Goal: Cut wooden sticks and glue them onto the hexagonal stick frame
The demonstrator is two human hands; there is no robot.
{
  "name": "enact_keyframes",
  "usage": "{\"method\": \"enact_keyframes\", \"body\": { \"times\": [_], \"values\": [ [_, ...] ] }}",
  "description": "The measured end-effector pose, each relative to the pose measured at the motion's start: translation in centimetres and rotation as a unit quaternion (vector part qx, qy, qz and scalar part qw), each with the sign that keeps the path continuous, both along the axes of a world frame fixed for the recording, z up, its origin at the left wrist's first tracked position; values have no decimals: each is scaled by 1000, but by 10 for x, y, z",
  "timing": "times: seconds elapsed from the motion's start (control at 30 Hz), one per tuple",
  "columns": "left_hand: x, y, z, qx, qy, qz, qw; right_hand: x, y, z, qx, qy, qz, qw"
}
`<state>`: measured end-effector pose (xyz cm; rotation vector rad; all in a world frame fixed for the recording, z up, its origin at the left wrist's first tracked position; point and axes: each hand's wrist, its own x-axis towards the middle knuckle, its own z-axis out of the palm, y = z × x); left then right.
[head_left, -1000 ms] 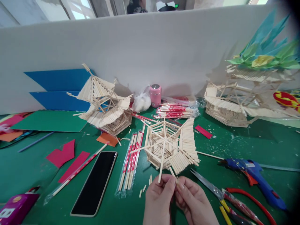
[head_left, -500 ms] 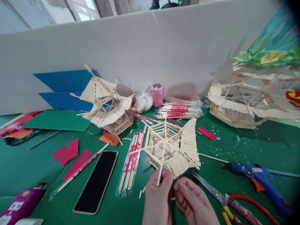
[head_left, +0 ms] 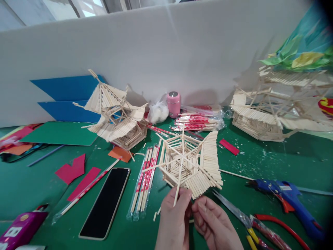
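A six-sided stick model [head_left: 182, 159] with radiating spokes rests on the green table in front of me. Rows of short wooden sticks cover its right and front-right sections; the other sections are open frame. My left hand [head_left: 177, 208] is closed on the model's near edge, beside the spoke that points toward me. Just right of it, my right hand [head_left: 213, 220] is pinched shut at the front corner of the stick covering. Whatever lies between its fingertips is hidden. The two hands' fingertips nearly meet.
A blue glue gun [head_left: 288, 194], scissors [head_left: 236, 210] and red-handled pliers [head_left: 278, 222] lie right. Left are a phone [head_left: 105, 203], wrapped chopsticks [head_left: 145, 180] and a purple power strip [head_left: 24, 227]. Behind stand a stick pavilion [head_left: 117, 118], a pink jar [head_left: 173, 104] and another stick model [head_left: 257, 118].
The camera view has shifted slightly, so the left-side items sit a little farther left. Both hands keep nearly the same pose at the model's near edge.
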<state>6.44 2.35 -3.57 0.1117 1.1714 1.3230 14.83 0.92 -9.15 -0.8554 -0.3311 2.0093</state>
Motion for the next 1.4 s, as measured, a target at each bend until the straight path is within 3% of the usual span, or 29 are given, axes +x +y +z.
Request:
{"method": "enact_keyframes", "body": {
  "times": [1.4],
  "values": [
    [-1, -1, -7, 7, 15, -6, 1000, -2, 0, -2, 53, -32, 9, 998]
  ]
}}
